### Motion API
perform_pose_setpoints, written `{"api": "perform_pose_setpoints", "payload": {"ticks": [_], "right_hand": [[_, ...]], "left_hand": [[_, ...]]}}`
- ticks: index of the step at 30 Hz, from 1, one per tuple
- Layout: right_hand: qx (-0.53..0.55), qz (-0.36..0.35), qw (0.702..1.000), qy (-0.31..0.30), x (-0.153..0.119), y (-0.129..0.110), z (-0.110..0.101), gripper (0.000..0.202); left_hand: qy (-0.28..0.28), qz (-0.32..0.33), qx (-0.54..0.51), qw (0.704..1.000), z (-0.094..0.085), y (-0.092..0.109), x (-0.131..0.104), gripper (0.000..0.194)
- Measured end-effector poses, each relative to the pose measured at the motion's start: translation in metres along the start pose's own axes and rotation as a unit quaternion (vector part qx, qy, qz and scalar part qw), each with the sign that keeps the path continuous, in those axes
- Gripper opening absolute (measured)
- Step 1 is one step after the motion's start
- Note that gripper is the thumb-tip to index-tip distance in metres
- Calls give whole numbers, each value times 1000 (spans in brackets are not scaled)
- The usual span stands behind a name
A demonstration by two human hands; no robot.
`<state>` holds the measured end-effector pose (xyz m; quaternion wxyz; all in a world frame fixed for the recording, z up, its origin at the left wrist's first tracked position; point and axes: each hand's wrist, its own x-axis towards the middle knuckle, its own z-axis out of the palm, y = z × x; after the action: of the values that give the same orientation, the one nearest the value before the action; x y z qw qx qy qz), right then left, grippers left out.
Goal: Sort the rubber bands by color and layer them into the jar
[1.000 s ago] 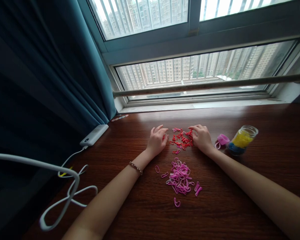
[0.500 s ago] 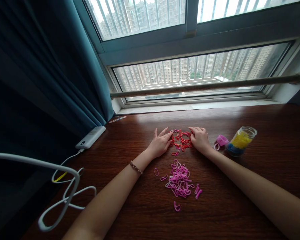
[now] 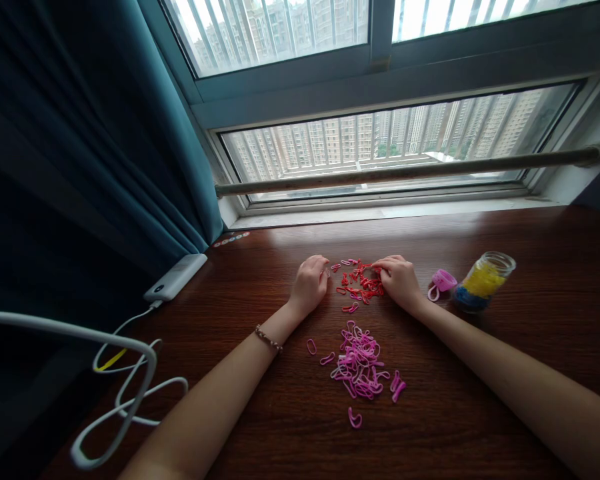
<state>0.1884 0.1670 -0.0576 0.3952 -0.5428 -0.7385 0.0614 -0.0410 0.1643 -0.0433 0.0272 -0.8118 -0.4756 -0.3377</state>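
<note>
Red clips (image 3: 365, 283) lie loosely heaped on the dark wooden table (image 3: 460, 400), with a few pink ones at the heap's edges. My left hand (image 3: 311, 283) rests left of the heap, fingers curled together; a small pinkish piece shows at its fingertips, too small to make out. At the heap's right edge, my right hand (image 3: 397, 279) has its fingertips bent together on the red clips; what lies between them is hidden. Nearer to me is a pile of pink clips (image 3: 360, 363), with several loose ones around it.
An uncapped glass jar (image 3: 483, 283) with yellow and blue pieces stands at the right, beside a pink lid (image 3: 443, 280). A white power bank (image 3: 176, 277) and a white cable (image 3: 130, 347) lie at the left, near the curtain (image 3: 180, 153). A window rail (image 3: 410, 175) runs behind.
My left hand has moved left, away from the red heap, and its spread fingers have curled together. My right hand's fingers have drawn in slightly at the heap's edge.
</note>
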Motion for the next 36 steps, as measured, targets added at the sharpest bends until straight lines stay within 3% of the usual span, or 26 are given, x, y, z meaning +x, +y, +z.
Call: {"api": "perform_pose_setpoints", "payload": {"ticks": [2,6,9,17,21,28,33,36], "right_hand": [[17,-16,1000,14,0,-1,-1,24],[53,-28,997,40,0,-7,-4,18],[86,-22,995,53,-1,-9,-5,17],[98,6,993,63,0,-7,-4,17],[100,-5,993,64,-1,-8,-5,15],[94,-4,994,60,-1,-10,-7,16],[99,7,993,60,-2,-11,-8,18],[152,12,987,55,-1,-15,-8,18]], "left_hand": [[-19,-5,15,1000,0,0,0,27],[-111,-2,30,993,3,3,-1,32],[-129,0,26,991,5,3,-2,28],[-101,17,24,994,5,0,-2,22],[-58,28,-20,998,4,-1,-1,20],[11,-34,-59,998,-1,-5,0,2],[16,-36,-80,996,-1,-6,0,13],[26,-24,-77,996,-1,-7,0,8]]}}
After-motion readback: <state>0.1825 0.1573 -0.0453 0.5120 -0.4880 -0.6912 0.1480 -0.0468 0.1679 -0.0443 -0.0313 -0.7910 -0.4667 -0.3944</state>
